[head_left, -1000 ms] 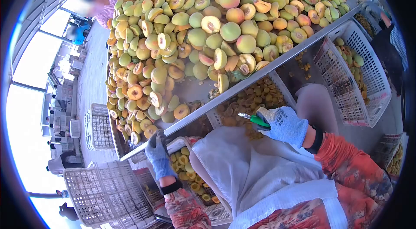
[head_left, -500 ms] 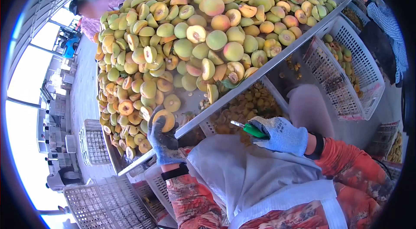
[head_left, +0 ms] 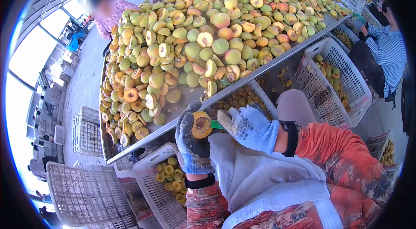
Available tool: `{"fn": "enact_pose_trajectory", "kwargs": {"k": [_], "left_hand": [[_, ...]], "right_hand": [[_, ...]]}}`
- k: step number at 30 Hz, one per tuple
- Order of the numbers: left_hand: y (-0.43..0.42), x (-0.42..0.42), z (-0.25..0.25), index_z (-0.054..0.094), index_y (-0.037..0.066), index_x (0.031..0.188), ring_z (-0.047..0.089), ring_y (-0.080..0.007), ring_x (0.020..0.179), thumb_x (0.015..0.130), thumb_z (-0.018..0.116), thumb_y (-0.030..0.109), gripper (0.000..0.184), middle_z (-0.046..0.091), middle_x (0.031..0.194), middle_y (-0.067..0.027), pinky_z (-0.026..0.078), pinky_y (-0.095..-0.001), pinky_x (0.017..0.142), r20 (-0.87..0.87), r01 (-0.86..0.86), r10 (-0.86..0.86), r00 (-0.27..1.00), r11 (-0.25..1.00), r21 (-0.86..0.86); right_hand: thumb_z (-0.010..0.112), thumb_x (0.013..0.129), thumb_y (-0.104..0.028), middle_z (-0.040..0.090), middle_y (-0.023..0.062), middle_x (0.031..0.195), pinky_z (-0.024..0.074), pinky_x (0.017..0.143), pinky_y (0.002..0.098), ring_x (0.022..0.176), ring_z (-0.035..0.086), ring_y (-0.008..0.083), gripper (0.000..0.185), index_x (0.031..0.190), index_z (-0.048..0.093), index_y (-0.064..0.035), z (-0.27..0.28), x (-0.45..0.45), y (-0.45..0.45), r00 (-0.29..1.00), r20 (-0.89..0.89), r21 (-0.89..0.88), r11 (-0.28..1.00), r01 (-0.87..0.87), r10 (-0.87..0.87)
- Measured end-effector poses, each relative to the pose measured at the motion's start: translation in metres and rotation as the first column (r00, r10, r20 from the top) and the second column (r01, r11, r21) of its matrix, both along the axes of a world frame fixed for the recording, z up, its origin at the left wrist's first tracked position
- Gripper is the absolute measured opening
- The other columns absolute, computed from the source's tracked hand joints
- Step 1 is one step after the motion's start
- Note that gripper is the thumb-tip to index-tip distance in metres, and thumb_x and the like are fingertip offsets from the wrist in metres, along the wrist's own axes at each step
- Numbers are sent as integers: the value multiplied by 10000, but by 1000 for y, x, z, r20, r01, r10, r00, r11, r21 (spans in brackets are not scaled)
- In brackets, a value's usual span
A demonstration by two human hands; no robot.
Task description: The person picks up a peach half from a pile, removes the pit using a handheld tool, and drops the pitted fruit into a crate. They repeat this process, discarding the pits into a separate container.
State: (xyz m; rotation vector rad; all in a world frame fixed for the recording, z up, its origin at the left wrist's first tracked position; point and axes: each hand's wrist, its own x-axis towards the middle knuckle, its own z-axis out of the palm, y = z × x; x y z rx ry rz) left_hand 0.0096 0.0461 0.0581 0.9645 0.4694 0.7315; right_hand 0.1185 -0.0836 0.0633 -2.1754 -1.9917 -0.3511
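My left hand (head_left: 190, 136), in a soiled grey-blue work glove, is closed around a peach half (head_left: 202, 125) with its cut face turned toward me. In my right hand (head_left: 251, 126), also gloved, sits a green-handled pitting tool (head_left: 216, 124). Its thin metal end touches the middle of the cut face, over the pit hollow. The rest of the handle is hidden by my right fingers. Both hands are just in front of the metal table edge (head_left: 234, 88), above my apron. Beyond them lies a big heap of halved peaches (head_left: 173, 51).
A crate (head_left: 149, 177) with peach halves stands below my left arm. Another crate (head_left: 362, 84) holding fruit is at the right. Stacked grey crates (head_left: 82, 194) stand at lower left. One person (head_left: 112, 14) is across the table, another (head_left: 388, 56) at the right.
My left hand has brought the peach half off the table edge toward my body. My right hand has moved left, setting the pitting tool against it. The view has shifted slightly.
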Motion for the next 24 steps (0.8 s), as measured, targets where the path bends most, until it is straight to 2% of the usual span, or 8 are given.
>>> {"fn": "enact_pose_trajectory", "kwargs": {"k": [3, 6, 12, 15, 17, 19, 21, 24], "left_hand": [[-15, 1, 9, 487, -50, 1129, 589, -264, 884, 857, 500, 362, 494, 556, 1019, -163, 514, -331, 740, -64, -148, 171, 983, 951, 271], [-18, -1, 14, 504, -60, 1103, 590, -247, 880, 868, 488, 345, 469, 548, 1028, -144, 510, -330, 725, -3, -203, 207, 978, 962, 185], [-38, -1, 17, 507, -64, 1109, 575, -207, 875, 899, 444, 278, 407, 552, 1050, -139, 497, -305, 721, -5, -308, 329, 944, 890, 337], [-45, -1, 20, 507, -57, 1120, 570, -205, 869, 901, 440, 283, 410, 553, 1058, -138, 490, -315, 737, 2, -299, 326, 945, 864, 405], [-43, -1, 24, 511, -52, 1121, 570, -212, 882, 901, 435, 297, 420, 554, 1063, -143, 477, -333, 773, 3, -302, 357, 934, 785, 541], [-40, -1, 28, 495, -48, 1141, 556, -227, 939, 900, 435, 313, 438, 534, 1102, -154, 458, -355, 825, 5, -204, 235, 972, 833, 515], [-38, 6, 29, 482, -47, 1153, 546, -240, 966, 901, 433, 318, 446, 519, 1124, -163, 458, -362, 833, 51, -140, 131, 990, 908, 396], [-31, 14, 19, 461, -45, 1170, 528, -266, 1007, 897, 442, 331, 466, 491, 1159, -178, 463, -376, 839, 111, 14, -23, 994, 997, 79]], "right_hand": [[552, 729, -203, 552, 117, 806, 424, 538, 355, 670, 564, 231, 507, 1169, 447, 27, 4, -7, -3, 999, -31, 39, 999, 16, -15], [536, 739, -197, 552, 116, 807, 425, 523, 356, 642, 564, 230, 494, 1170, 447, 26, 10, -15, -3, 998, 53, 39, 998, 41, -43], [543, 758, -180, 575, 106, 732, 433, 466, 351, 569, 578, 215, 425, 1123, 469, 24, 5, -33, -12, 960, -279, 1, 999, 33, -32], [567, 767, -181, 559, 89, 630, 405, 446, 330, 539, 585, 197, 211, 930, 505, -61, 13, -34, -15, 711, -685, 242, 970, 15, 159], [585, 748, -180, 577, 124, 655, 417, 469, 366, 559, 592, 245, 182, 870, 512, -67, 54, -15, -17, 78, -977, -211, 954, -214, -199], [599, 735, -201, 577, 123, 662, 429, 474, 384, 566, 589, 259, 214, 878, 510, -68, 49, -6, -20, 93, -981, -188, 955, -230, -171], [583, 742, -194, 555, 85, 634, 427, 466, 365, 540, 570, 236, 218, 906, 506, -74, 23, -1, -19, 822, -568, 78, 997, 12, 35], [589, 741, -232, 586, 123, 758, 457, 499, 350, 569, 588, 231, 427, 1089, 492, -5, 15, -4, -24, 966, -253, 13, 998, 60, -54]]}}
